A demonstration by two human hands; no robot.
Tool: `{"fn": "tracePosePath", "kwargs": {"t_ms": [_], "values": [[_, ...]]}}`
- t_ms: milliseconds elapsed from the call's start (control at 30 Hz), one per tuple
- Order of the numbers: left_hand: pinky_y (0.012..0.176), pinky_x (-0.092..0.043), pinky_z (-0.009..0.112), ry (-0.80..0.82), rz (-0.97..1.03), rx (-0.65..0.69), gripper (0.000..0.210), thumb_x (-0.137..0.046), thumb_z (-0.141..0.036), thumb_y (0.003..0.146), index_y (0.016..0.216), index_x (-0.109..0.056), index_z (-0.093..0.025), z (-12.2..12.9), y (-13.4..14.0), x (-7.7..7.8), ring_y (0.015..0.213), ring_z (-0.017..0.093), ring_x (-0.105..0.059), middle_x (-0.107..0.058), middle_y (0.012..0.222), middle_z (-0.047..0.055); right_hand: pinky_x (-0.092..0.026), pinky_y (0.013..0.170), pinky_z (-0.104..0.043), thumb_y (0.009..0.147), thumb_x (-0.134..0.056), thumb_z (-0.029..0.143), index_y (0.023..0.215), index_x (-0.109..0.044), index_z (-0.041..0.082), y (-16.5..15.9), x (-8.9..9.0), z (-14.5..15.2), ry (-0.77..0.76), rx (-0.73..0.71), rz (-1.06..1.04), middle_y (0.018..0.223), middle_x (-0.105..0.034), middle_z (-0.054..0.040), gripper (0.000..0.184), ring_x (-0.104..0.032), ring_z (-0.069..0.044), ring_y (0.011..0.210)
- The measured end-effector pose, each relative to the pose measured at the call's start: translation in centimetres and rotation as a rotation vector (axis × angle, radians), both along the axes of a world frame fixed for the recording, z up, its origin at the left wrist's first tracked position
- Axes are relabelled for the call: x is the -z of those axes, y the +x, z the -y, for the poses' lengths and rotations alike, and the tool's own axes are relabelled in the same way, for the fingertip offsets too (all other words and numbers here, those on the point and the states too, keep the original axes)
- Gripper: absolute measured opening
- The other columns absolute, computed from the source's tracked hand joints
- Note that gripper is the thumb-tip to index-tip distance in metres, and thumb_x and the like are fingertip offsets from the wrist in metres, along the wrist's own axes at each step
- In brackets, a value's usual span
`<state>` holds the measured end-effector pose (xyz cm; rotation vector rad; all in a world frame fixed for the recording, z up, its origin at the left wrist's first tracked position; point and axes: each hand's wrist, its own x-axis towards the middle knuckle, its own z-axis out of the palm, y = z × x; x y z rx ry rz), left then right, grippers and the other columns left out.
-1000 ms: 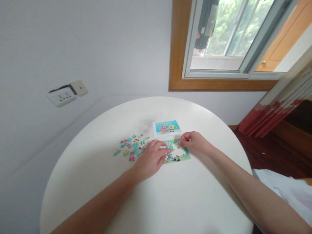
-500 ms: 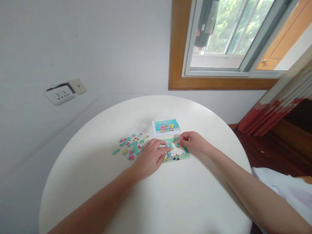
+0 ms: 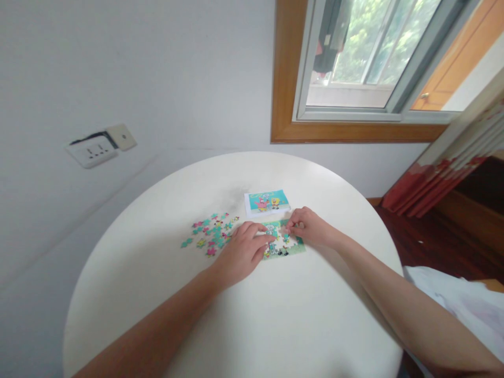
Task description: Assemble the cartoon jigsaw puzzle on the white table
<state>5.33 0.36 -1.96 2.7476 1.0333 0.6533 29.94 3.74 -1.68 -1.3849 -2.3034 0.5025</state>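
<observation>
A partly assembled jigsaw puzzle (image 3: 275,254) lies on the round white table, with a white gap in its middle. My left hand (image 3: 247,248) rests palm down over its left side, fingers stretched out onto the joined pieces. At the gap's upper right, my right hand (image 3: 309,227) pinches a small puzzle piece (image 3: 286,238) between thumb and fingertips; the fingers hide part of it. Left of my left hand, loose puzzle pieces (image 3: 212,231) in teal, pink and yellow lie scattered. Just behind the puzzle is a reference picture (image 3: 268,202) with pink and yellow cartoon figures.
The round white table (image 3: 252,325) stands against a pale wall with a socket (image 3: 94,150). A wood-framed window (image 3: 354,131) is at the back right. Beside it hangs a red and cream curtain (image 3: 425,184). White cloth (image 3: 452,299) lies at the right, beyond the table edge.
My right hand has shifted very slightly over the gap, still pinching the piece. The left hand keeps its place on the puzzle. The whole view has moved a little.
</observation>
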Motion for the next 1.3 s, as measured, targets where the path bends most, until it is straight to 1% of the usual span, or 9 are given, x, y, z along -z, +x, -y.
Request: {"fn": "tracePosePath", "kwargs": {"t_ms": [167,433,600,733,900,1133,1300], "values": [[0.099,-0.039,0.044,-0.002,-0.002,0.002,0.033,-0.051,-0.016,0.089,0.116,-0.065,-0.029,0.0,0.07,-0.05,0.112,0.025,-0.046,-0.057,0.113,0.006,-0.039,0.086,-0.03,0.08,-0.064,0.023,0.077,-0.076,0.024,-0.04,0.06,0.04,0.009,-0.022,0.026,0.079,-0.068,-0.0022,0.012,-0.057,-0.017,0.082],[0.097,-0.04,0.044,0.008,-0.006,0.006,0.031,-0.051,-0.018,0.09,0.116,-0.065,-0.029,0.01,-0.07,-0.03,0.111,0.025,-0.046,-0.057,0.114,0.007,-0.039,0.084,-0.029,0.079,-0.066,0.027,0.078,-0.076,0.022,-0.06,-0.47,0.35,-0.002,-0.031,0.03,0.081,-0.067,-0.0031,0.011,-0.055,-0.018,0.084],[0.098,-0.04,0.044,0.009,-0.003,0.012,0.033,-0.05,-0.017,0.09,0.117,-0.064,-0.029,-0.05,-0.02,-0.04,0.111,0.025,-0.046,-0.057,0.113,0.007,-0.039,0.085,-0.03,0.079,-0.065,0.027,0.078,-0.076,0.022,0.14,-0.4,0.3,-0.017,-0.047,0.029,0.082,-0.067,-0.0031,0.012,-0.055,-0.018,0.085],[0.098,-0.04,0.044,0.011,-0.004,0.013,0.033,-0.05,-0.017,0.09,0.117,-0.064,-0.029,-0.04,-0.03,0.02,0.112,0.025,-0.046,-0.057,0.113,0.007,-0.039,0.086,-0.029,0.079,-0.065,0.026,0.079,-0.075,0.022,0.17,-0.36,0.21,-0.018,-0.058,0.021,0.083,-0.068,-0.0026,0.011,-0.056,-0.017,0.085],[0.098,-0.04,0.044,0.007,-0.018,0.009,0.031,-0.049,-0.017,0.091,0.116,-0.065,-0.027,0.07,-0.01,-0.2,0.112,0.025,-0.046,-0.057,0.114,0.008,-0.04,0.086,-0.029,0.079,-0.063,0.023,0.078,-0.075,0.02,0.13,-0.47,0.17,-0.026,-0.05,0.011,0.08,-0.068,-0.0029,0.012,-0.056,-0.016,0.083],[0.098,-0.04,0.044,-0.004,-0.013,0.008,0.033,-0.049,-0.018,0.091,0.118,-0.064,-0.029,0.02,-0.08,-0.22,0.112,0.025,-0.046,-0.056,0.114,0.007,-0.041,0.086,-0.031,0.08,-0.062,0.027,0.074,-0.073,0.02,0.1,-0.3,0.08,0.014,-0.013,-0.022,0.079,-0.068,-0.0034,0.014,-0.057,-0.017,0.083],[0.099,-0.039,0.044,-0.023,0.004,-0.002,0.029,-0.049,-0.018,0.091,0.113,-0.066,-0.028,0.06,-0.03,-0.16,0.113,0.025,-0.046,-0.056,0.115,0.007,-0.043,0.079,-0.028,0.08,-0.06,0.026,0.069,-0.07,0.018,-0.13,-0.69,0.24,-0.01,-0.053,-0.122,0.074,-0.067,-0.0024,0.017,-0.058,-0.015,0.075]]}}
